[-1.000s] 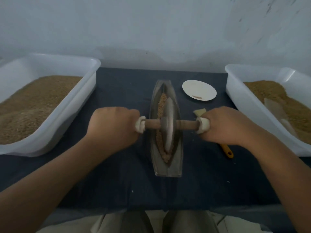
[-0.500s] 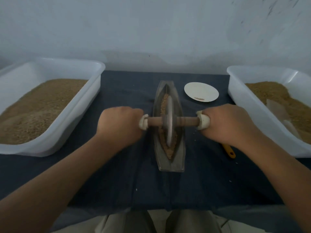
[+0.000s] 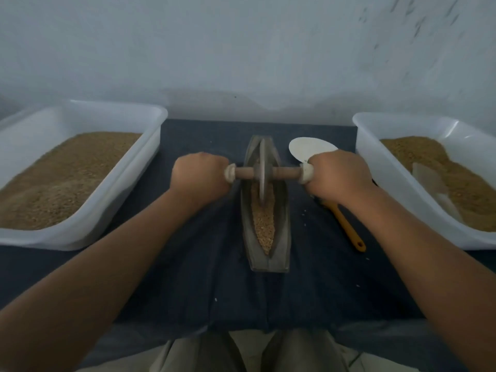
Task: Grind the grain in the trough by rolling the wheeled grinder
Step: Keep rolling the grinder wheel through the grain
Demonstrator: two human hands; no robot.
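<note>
At the near edge, the person's pale trousers [image 3: 241,353] show just below the hem of the dark blue cloth that covers the surface [image 3: 188,285]. A broad stretch of bare cloth lies between that hem and the blunt near end of the trough [image 3: 281,237], with a few pale specks scattered on it. Both forearms reach forward across this stretch, one on each side of the trough.

The trough is narrow and boat-shaped and runs straight away from the person down the middle of the surface. The grain [image 3: 263,226] fills its groove, tapering to a point at the near end. To its right, well apart from it, a yellow-handled tool [image 3: 346,224] lies slanted on the cloth, its far end hidden under the right wrist.

Further in, the grinder [image 3: 262,167] stands upright on its wheel in the far half of the trough, the axle crossing above both trough walls. The left hand [image 3: 200,178] grips the left end of the axle with its fingers [image 3: 218,169] curled round it; the right hand [image 3: 339,177] grips the right end the same way. Only a short length of trough shows beyond the wheel.

A white plate [image 3: 306,150] sits just behind the right hand, which covers its near edge. The left tub [image 3: 128,189] and the right tub [image 3: 397,189], both holding brown grain, hem the lane in at the sides, leaving a strip of cloth between each tub wall and the trough. A pale wall [image 3: 241,49] closes the far edge.
</note>
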